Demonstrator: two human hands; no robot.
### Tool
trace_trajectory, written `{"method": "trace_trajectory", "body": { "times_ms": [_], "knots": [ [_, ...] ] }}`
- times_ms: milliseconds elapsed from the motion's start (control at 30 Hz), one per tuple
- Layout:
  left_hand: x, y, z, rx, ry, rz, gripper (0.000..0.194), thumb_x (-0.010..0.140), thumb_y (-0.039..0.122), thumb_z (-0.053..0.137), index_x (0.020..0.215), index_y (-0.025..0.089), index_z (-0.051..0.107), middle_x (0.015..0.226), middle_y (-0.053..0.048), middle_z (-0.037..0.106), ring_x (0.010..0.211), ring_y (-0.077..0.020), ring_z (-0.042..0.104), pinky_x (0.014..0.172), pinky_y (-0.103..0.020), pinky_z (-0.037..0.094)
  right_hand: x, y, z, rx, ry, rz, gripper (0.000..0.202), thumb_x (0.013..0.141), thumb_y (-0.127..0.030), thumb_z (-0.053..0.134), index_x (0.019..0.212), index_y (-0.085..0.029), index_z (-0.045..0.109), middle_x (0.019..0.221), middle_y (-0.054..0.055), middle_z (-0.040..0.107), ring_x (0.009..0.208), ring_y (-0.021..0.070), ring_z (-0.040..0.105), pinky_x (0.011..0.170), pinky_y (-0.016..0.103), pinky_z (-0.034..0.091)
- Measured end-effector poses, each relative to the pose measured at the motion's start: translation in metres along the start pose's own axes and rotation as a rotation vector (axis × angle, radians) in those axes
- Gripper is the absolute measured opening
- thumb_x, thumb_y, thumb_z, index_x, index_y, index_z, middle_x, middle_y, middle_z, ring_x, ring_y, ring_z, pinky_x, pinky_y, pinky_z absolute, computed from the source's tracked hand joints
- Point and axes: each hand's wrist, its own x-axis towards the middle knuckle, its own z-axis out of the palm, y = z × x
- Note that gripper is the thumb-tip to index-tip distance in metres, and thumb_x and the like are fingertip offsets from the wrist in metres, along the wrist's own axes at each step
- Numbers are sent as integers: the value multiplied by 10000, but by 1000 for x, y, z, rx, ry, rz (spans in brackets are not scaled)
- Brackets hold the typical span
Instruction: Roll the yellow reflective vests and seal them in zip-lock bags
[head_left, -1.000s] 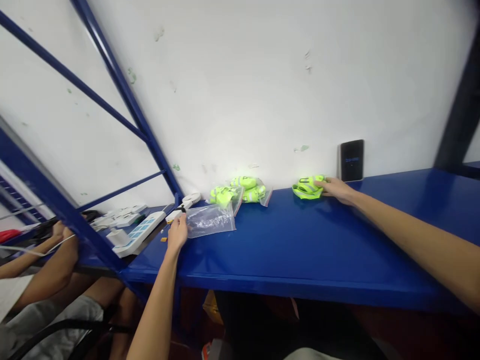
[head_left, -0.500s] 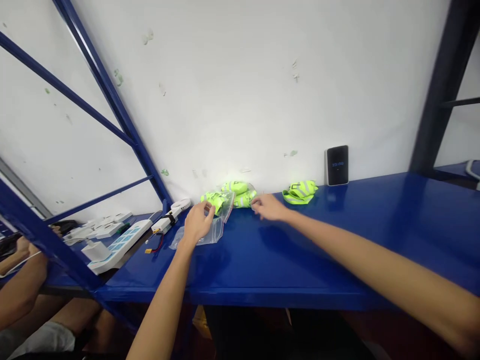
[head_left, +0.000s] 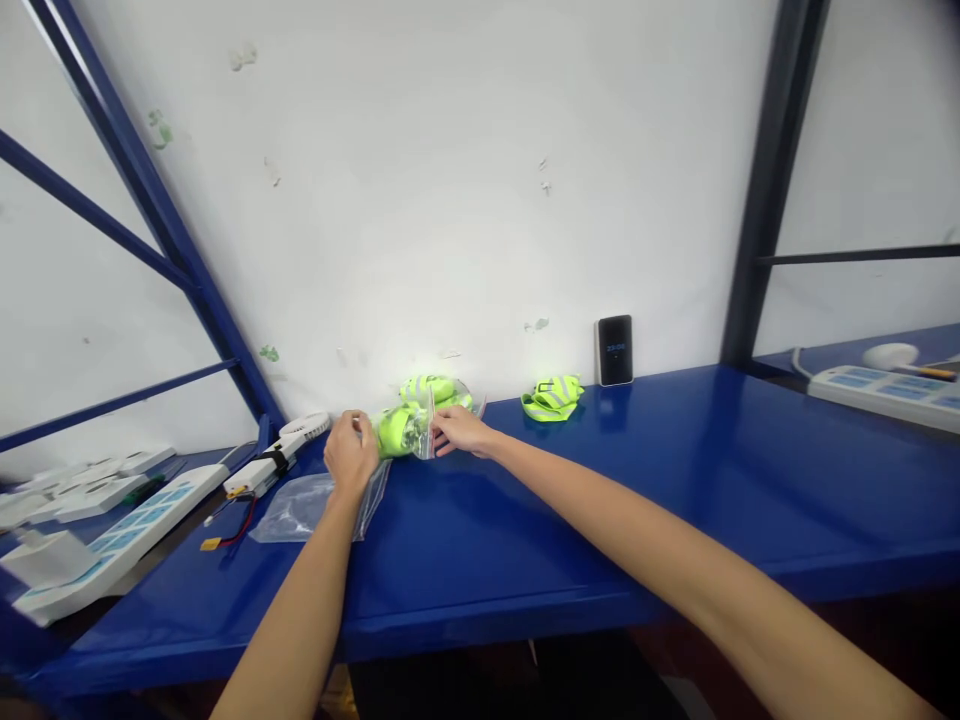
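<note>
A folded fluorescent yellow-green reflective vest [head_left: 394,432] lies partly inside a clear zip bag [head_left: 421,436] on the blue table. My left hand [head_left: 351,452] is closed at the left end of that vest, its fingertips partly hidden. At the bag's zip edge, my right hand [head_left: 459,431] pinches the plastic. Another bagged yellow-green bundle [head_left: 429,388] rests right behind, against the wall. A flat clear bag [head_left: 296,507] lies partly under my left forearm. Farther right sits a third folded yellow-green bundle [head_left: 553,398].
A black-screened device [head_left: 615,350] leans on the wall. Left are a white device with a black strap [head_left: 259,470], a wire with a yellow connector [head_left: 225,540] and a power strip [head_left: 135,540]. Another power strip [head_left: 889,393] is at far right, beyond the dark post [head_left: 776,180].
The view has swung right. My right hand has come left from beside the rear bundle and now grips the zip bag's edge. My left hand has closed on the vest's left end.
</note>
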Motion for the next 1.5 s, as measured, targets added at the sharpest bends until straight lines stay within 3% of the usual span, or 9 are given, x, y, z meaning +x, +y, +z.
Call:
{"method": "trace_trajectory", "body": {
  "times_ms": [200,400,633,800,967,1167,1267,1400,1500],
  "knots": [
    [3,13,-2,-128,65,197,241,909,303,398,854,187,601,793,-41,633,720,-182,560,694,-280,375,-70,12,-67,60,-463,89,214,749,-315,748,810,-126,667,870,51,681,865,145,652,791,256,539],
    [-14,46,-5,-121,-258,527,324,941,382,359,757,196,551,649,-9,561,639,-163,532,639,-272,345,-98,24,-110,162,-391,-14,290,720,-373,785,719,-131,624,785,14,622,790,129,614,815,291,508],
    [-4,1,12,204,-749,149,439,897,492,314,803,206,633,856,-103,685,845,-284,639,710,-339,420,-99,22,-119,420,7,-79,224,770,-370,706,773,-166,610,790,20,643,758,156,608,707,288,487],
    [6,-29,11,359,-701,-171,617,895,505,224,1112,114,650,1181,-236,636,1098,-392,595,855,-467,445,-94,29,-118,492,72,-45,174,726,-282,688,733,-171,554,658,-10,592,572,128,566,557,257,447],
    [7,-26,-2,428,-570,-350,766,828,635,300,1198,46,620,1281,-312,541,1205,-471,488,868,-543,432,-98,24,-121,454,30,29,116,697,-223,632,743,-178,537,646,-15,593,542,128,568,502,240,429],
    [6,-1,-12,378,-394,-167,639,869,571,261,1156,142,638,1197,-232,596,1140,-407,523,908,-518,414,-101,21,-125,328,-114,-1,39,645,-149,582,684,-153,584,667,11,637,616,135,609,611,262,501],
    [5,9,-12,223,-528,88,528,891,509,263,1039,191,657,1056,-148,676,1035,-326,597,885,-420,443,-102,22,-126,324,-96,-23,25,651,-145,611,667,-148,593,685,4,648,643,124,623,657,258,520],
    [1,10,-10,259,-790,-16,494,869,532,313,947,195,666,1059,-155,692,1023,-344,629,838,-410,463,-102,27,-130,268,-159,18,60,692,-191,645,712,-147,609,724,24,678,655,143,655,634,270,547],
    [0,4,-10,383,-761,-131,551,866,553,302,1049,172,655,1147,-208,657,1071,-395,610,838,-469,457,-101,33,-133,187,-200,64,105,711,-226,663,749,-136,625,781,59,703,679,157,673,627,285,570]
  ]
}}
